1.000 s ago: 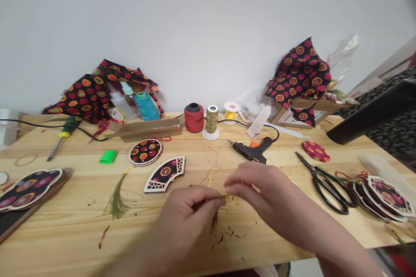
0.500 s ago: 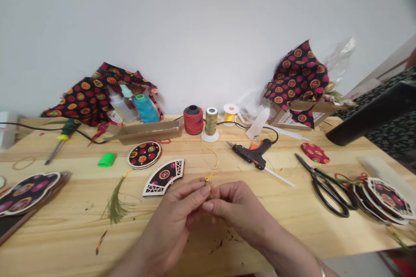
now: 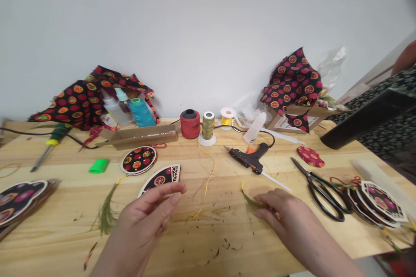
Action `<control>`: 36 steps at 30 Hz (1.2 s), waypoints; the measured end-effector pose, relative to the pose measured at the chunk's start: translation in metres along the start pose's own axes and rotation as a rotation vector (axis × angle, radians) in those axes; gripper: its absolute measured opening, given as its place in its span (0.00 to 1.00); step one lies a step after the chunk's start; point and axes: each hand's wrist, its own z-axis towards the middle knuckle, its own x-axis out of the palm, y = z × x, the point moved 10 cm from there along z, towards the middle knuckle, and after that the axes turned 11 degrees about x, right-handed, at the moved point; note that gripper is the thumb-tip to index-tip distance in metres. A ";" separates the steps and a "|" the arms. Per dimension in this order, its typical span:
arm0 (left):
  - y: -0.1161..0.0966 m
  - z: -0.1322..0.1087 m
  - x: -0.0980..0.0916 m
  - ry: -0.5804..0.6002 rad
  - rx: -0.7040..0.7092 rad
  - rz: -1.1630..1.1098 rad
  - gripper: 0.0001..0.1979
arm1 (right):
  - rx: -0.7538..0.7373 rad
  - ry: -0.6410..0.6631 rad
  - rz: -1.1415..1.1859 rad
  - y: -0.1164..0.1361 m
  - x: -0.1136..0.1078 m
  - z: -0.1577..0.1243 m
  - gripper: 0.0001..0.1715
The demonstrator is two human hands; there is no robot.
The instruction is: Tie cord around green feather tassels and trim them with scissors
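Note:
My right hand (image 3: 282, 212) is closed on a small green tassel (image 3: 249, 200). The tassel's yellow-tied top points up and to the left, and its lower strands are hidden by my fingers. At the left, my left hand (image 3: 147, 214) hovers over the table with thumb and forefinger slightly parted and nothing visible between them. It partly covers a fan-shaped ornament (image 3: 162, 179) with patterned cloth in a pale frame. Between my hands, a loose yellow thread (image 3: 210, 177) runs down from the olive thread spool (image 3: 208, 127) and lies on the wood.
A glue gun (image 3: 248, 158) and black scissors (image 3: 323, 190) lie to the right, beside stacked ornaments (image 3: 383, 201). Left are a round ornament (image 3: 139, 161) with a tassel, a green cap (image 3: 98, 166) and a screwdriver (image 3: 48, 149). A red spool (image 3: 190, 124) stands at the back.
My hands were together at the yellow thread and have parted. My right hand has moved right with the tassel, my left hand left; the thread now lies loose on the table.

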 end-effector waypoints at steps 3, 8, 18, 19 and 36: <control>-0.008 0.003 -0.019 -0.053 0.061 0.125 0.16 | -0.065 -0.077 -0.013 -0.001 -0.014 0.004 0.14; -0.024 0.005 -0.052 -0.056 0.188 0.486 0.17 | -0.088 -0.364 -0.152 -0.001 -0.039 0.032 0.14; -0.042 0.001 -0.067 -0.069 0.487 1.067 0.31 | -0.204 -0.273 -0.194 0.016 -0.013 0.075 0.40; -0.041 0.002 -0.063 -0.054 0.476 1.089 0.31 | -0.196 -0.255 -0.192 0.014 -0.011 0.077 0.41; -0.035 0.017 -0.034 -0.034 0.379 1.394 0.36 | -0.170 -0.212 -0.131 -0.001 -0.014 0.081 0.42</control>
